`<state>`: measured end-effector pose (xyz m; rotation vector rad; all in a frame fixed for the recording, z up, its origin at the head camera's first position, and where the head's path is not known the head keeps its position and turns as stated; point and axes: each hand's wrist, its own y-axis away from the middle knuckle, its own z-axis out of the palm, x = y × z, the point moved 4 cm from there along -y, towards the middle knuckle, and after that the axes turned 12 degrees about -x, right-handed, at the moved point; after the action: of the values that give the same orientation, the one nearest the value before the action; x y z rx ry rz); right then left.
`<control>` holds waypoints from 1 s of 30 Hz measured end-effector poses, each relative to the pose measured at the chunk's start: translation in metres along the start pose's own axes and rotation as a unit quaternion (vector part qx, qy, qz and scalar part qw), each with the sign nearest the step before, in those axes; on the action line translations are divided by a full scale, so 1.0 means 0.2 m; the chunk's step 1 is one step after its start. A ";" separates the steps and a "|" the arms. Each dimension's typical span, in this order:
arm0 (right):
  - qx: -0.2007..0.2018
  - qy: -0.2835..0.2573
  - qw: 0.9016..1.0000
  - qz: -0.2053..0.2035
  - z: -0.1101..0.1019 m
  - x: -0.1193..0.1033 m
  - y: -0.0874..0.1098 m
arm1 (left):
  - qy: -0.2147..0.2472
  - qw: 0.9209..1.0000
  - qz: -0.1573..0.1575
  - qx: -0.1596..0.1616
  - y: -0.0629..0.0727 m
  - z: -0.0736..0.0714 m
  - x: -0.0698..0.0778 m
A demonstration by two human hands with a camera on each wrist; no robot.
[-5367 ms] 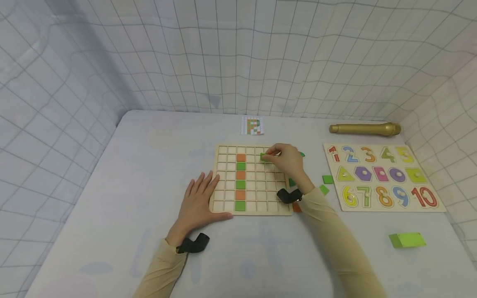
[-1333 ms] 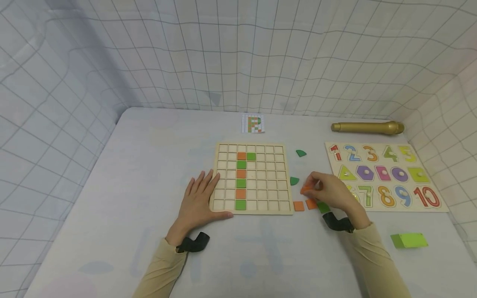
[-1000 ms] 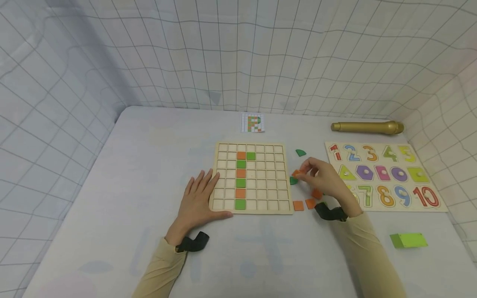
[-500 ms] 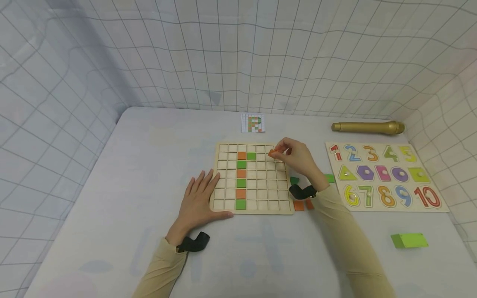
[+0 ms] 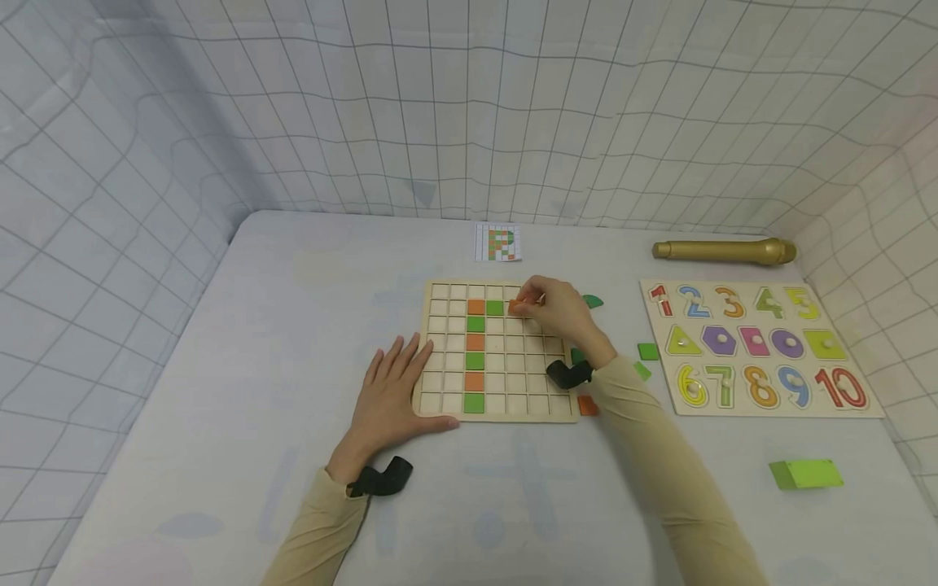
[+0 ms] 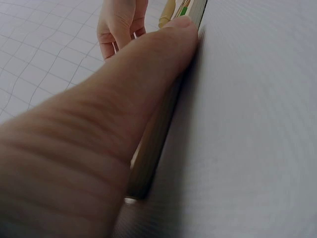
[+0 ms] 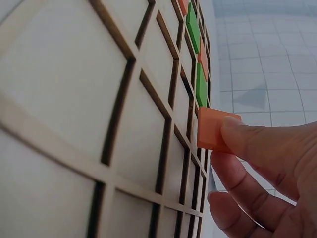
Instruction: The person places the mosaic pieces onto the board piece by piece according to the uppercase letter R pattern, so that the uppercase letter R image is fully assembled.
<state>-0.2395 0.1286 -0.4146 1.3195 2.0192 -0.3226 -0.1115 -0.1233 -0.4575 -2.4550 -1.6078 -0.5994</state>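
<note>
Wooden grid board (image 5: pixel 516 382) lies flat on the tabletop (image 5: pixel 256 350). Left hand (image 5: pixel 392 399): fingers spread, at the board's left edge, thumb along its near edge. Right hand (image 5: pixel 553 308): over the board's far part, pinching an orange tile (image 5: pixel 516 308) just beside a green tile (image 5: pixel 495 308); cannot tell whether it is seated. Tile column (image 5: pixel 475 360) on the board: six, orange and green alternating. Right of the board: quarter-circle piece (image 5: pixel 593 301), loose green squares (image 5: pixel 648 352), then number puzzle (image 5: pixel 738 362). Beyond the board's far edge: pattern card (image 5: pixel 498 242); gold microphone (image 5: pixel 724 251), far to the right. Green block (image 5: pixel 806 474): well right of the board, nearer the person.
</note>
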 end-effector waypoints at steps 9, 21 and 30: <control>-0.016 0.019 1.000 0.007 0.02 0.00 -0.03 | 0.003 1.000 0.009 0.012 0.00 -0.01 0.01; -0.026 0.078 0.996 0.022 0.03 -0.02 -0.03 | -0.002 1.000 0.002 0.004 0.00 0.00 0.00; -0.027 0.085 0.996 0.018 0.03 -0.01 -0.03 | -0.001 1.000 0.001 0.005 0.00 0.01 -0.01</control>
<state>-0.2413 0.1216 -0.4178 1.3882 2.1259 -0.1428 -0.1116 -0.1238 -0.4592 -2.4520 -1.6043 -0.5877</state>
